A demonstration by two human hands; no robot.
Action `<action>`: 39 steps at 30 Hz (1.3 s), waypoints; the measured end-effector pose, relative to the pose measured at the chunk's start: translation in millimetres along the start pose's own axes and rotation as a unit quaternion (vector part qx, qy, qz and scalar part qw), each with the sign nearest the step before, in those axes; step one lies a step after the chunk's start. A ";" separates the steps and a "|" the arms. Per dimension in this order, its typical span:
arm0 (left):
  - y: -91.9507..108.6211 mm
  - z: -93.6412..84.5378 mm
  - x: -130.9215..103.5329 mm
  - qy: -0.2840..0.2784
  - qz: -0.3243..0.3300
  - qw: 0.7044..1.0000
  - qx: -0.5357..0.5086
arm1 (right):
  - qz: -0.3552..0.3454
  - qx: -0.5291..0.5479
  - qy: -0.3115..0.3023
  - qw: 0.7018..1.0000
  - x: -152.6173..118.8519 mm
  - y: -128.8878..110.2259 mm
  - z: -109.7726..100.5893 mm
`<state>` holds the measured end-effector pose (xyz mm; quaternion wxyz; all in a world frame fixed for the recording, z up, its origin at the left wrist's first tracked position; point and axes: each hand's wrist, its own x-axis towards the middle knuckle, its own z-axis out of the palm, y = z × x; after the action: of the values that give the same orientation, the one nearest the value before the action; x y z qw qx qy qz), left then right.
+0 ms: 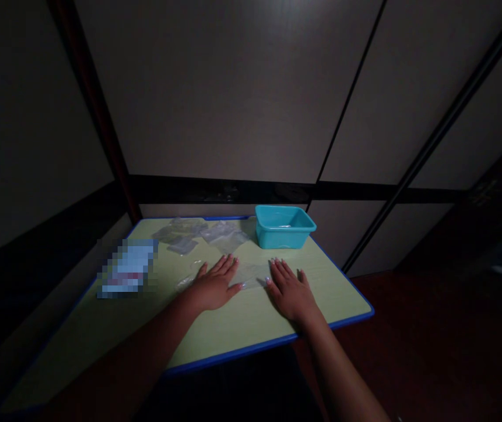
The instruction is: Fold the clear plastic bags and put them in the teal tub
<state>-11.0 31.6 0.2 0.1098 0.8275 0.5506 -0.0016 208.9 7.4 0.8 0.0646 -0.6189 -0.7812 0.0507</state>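
Observation:
My left hand (216, 285) lies flat on the table, fingers spread, over part of a clear plastic bag (251, 275). To its right, my right hand (289, 291) rests palm down with fingers stretched out, by the right end of that bag. The bag is thin and see-through, so its outline is hard to follow; some of it shows left of my left hand too. Behind my hands lie more clear plastic bags (226, 234), loosely spread. A turquoise plastic basket (283, 237) stands beyond my right hand near the back edge; little of its inside can be made out.
The pale yellow-green table (233, 334) has a blue rim. A blurred-out light blue item (130, 266) lies at its left side. Large sliding panels (233, 88) rise right behind the table, and dark reddish floor (409, 340) shows at the right.

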 end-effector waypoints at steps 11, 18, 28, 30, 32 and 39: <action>-2.3 -5.6 4.6 0.072 -0.060 0.996 -0.007 | 0.039 0.010 0.072 0.997 -5.1 -9.9 2.7; -3.7 -4.5 1.3 0.019 -0.074 0.997 0.012 | -0.076 0.038 -0.006 0.996 -17.5 -51.1 0.0; -2.3 -2.0 2.5 0.019 -0.088 0.996 0.026 | -0.117 0.080 -0.035 0.989 -21.4 -66.1 0.8; -1.4 -3.8 1.6 0.010 -0.091 0.995 0.028 | -0.105 0.074 -0.037 0.991 -23.2 -62.7 0.8; -0.3 -5.8 0.5 0.004 -0.098 0.995 0.026 | -0.089 0.066 -0.037 0.993 -25.4 -58.3 0.5; 3.8 -10.1 -0.5 0.001 -0.104 0.994 0.024 | -0.028 0.036 -0.032 0.998 -31.1 -32.8 -0.6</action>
<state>-8.9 31.6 10.8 0.0890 0.7679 0.6339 -0.0257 184.5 -30.4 5.4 0.0635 -0.5920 -0.7976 0.0965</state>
